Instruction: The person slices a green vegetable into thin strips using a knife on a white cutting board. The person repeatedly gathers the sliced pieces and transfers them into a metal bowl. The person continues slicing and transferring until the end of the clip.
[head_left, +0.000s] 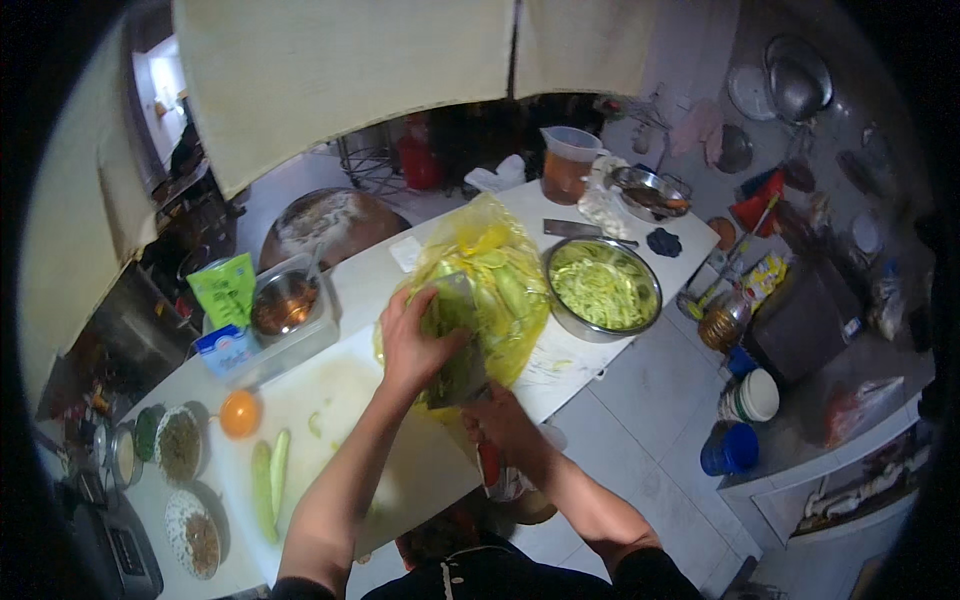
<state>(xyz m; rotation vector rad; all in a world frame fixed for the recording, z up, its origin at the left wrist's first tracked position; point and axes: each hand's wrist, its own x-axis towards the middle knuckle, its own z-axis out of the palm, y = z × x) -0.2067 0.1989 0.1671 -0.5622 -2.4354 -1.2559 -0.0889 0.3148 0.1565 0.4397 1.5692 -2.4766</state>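
My right hand (506, 424) grips a cleaver by its handle, at the table's near edge. The broad cleaver blade (457, 367) lies over a yellow plastic bag (525, 352) and has a green tint, from a reflection or from vegetable pieces on it. My left hand (416, 345) is at the blade's left side, thumb across it; whether it holds pieces there is hidden. Pale green vegetable pieces (510, 289) fill the bag. To its right stands a steel bowl (652, 319) of shredded green vegetable (600, 289).
On the white cutting board (300, 375) lie two long green vegetable pieces (266, 487), near an orange round object (240, 414). Speckled bowls (178, 446) stand left, a plastic bin (292, 352) behind. A second cleaver (571, 227), jug (568, 169) and strainer bowl (649, 191) are at the far right.
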